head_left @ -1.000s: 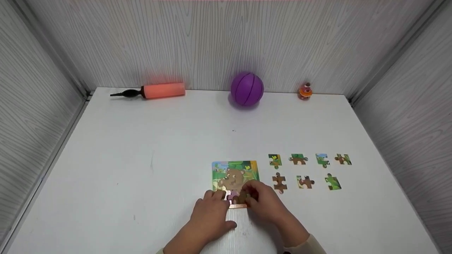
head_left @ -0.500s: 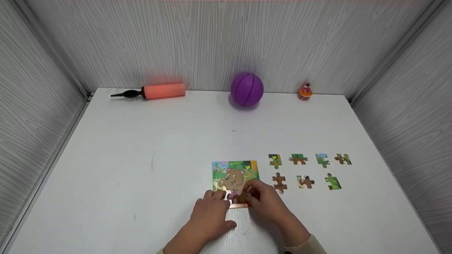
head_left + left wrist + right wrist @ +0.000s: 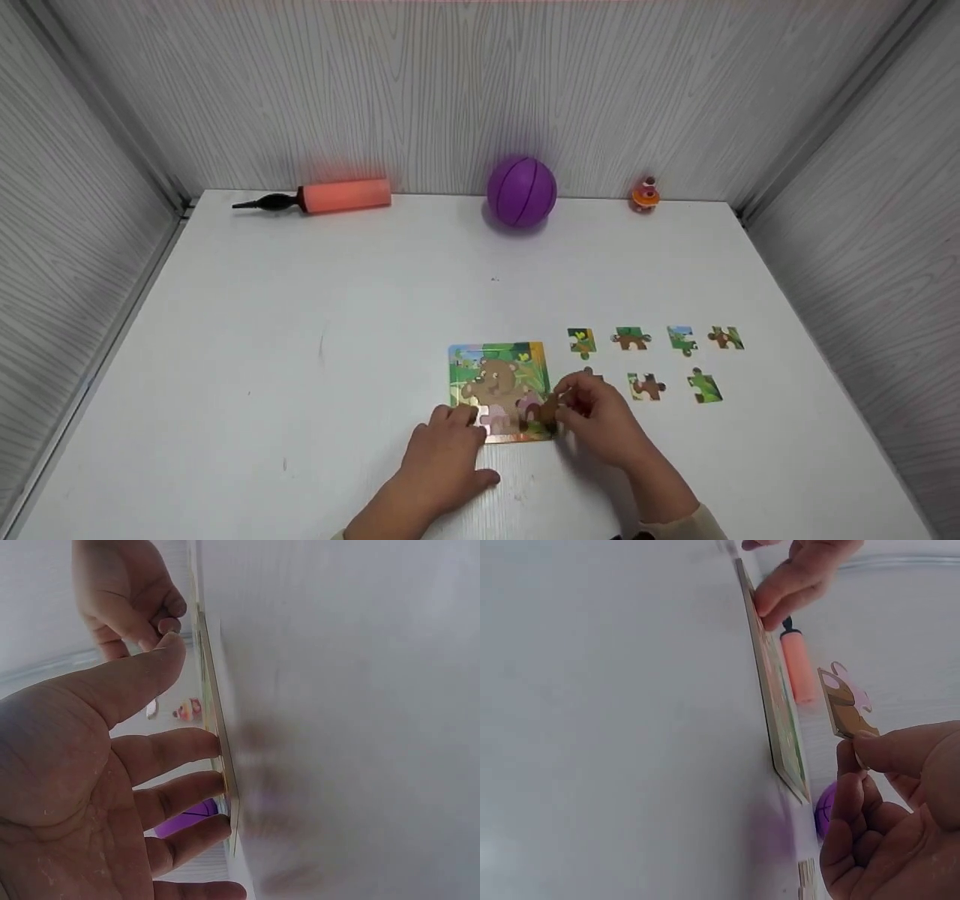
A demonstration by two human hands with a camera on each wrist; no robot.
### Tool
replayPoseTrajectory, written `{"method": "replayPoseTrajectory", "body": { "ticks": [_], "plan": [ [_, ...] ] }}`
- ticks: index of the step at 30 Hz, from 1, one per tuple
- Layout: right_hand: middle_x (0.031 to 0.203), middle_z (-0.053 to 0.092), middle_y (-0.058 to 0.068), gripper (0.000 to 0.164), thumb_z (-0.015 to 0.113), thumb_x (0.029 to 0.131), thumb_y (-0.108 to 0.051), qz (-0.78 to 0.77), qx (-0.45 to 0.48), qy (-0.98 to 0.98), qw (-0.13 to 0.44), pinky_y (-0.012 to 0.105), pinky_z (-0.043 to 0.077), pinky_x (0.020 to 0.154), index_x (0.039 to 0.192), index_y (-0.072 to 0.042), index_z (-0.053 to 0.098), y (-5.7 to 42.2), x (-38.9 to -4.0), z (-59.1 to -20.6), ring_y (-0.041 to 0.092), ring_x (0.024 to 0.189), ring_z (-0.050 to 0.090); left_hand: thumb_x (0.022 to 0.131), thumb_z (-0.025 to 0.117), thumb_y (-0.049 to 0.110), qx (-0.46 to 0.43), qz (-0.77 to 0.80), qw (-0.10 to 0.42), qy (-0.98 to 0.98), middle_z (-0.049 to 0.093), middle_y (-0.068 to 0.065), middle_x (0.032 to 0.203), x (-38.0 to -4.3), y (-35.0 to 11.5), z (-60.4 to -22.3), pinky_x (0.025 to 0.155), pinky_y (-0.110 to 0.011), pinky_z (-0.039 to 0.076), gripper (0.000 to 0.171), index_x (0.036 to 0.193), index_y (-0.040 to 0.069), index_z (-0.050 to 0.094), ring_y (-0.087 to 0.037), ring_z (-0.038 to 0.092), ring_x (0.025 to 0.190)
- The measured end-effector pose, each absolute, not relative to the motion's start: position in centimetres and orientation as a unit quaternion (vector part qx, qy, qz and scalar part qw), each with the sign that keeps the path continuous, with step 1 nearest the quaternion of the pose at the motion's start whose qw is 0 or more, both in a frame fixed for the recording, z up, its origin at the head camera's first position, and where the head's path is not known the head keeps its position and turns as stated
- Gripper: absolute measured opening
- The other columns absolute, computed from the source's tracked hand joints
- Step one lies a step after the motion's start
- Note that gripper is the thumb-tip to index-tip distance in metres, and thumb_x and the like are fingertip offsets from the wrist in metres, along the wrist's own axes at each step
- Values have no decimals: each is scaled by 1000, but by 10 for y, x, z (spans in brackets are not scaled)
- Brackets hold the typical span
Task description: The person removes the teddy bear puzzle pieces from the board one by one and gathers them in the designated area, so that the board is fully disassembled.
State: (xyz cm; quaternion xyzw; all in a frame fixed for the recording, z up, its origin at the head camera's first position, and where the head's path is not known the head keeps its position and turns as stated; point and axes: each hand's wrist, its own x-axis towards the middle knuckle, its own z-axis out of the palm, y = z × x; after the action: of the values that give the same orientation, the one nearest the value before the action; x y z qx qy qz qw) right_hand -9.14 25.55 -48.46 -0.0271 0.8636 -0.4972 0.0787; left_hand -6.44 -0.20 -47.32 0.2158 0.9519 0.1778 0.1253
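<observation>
A bear picture puzzle board [image 3: 495, 373] lies flat on the white table, near the front. My left hand [image 3: 444, 456] rests with extended fingertips on its lower left corner; in the left wrist view these fingers [image 3: 180, 795] touch the board's edge. Between thumb and index finger my right hand [image 3: 606, 426] pinches a brown and pink puzzle piece [image 3: 846, 699]. The right wrist view shows this piece raised off the board and tilted. From the head, it overlaps the board's lower right side. The left hand covers part of the board's lower left.
Several loose puzzle pieces [image 3: 631, 338] lie in two rows right of the board, one partly hidden behind my right hand. Along the back wall are an orange hand pump [image 3: 346, 195], a purple ball [image 3: 522, 192] and a small toy figure [image 3: 645, 195].
My right hand has moved right and lifted the pinched piece off the board's lower part, uncovering more of the picture beneath. The left hand has stayed in place.
</observation>
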Motion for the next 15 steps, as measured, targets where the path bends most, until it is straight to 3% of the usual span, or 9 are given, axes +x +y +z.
{"method": "replayPoseTrajectory", "body": {
  "ticks": [15],
  "plan": [
    [84,64,9,23,70,95,10,-498,-2,867,19,26,45,64,112,-6,71,323,-94,-463,19,74,52,83,87,47,212,196,129,949,60,-7,132,-64,-4,-474,79,-49,50,46,108,10,79,-30,52,117]
  ]
}}
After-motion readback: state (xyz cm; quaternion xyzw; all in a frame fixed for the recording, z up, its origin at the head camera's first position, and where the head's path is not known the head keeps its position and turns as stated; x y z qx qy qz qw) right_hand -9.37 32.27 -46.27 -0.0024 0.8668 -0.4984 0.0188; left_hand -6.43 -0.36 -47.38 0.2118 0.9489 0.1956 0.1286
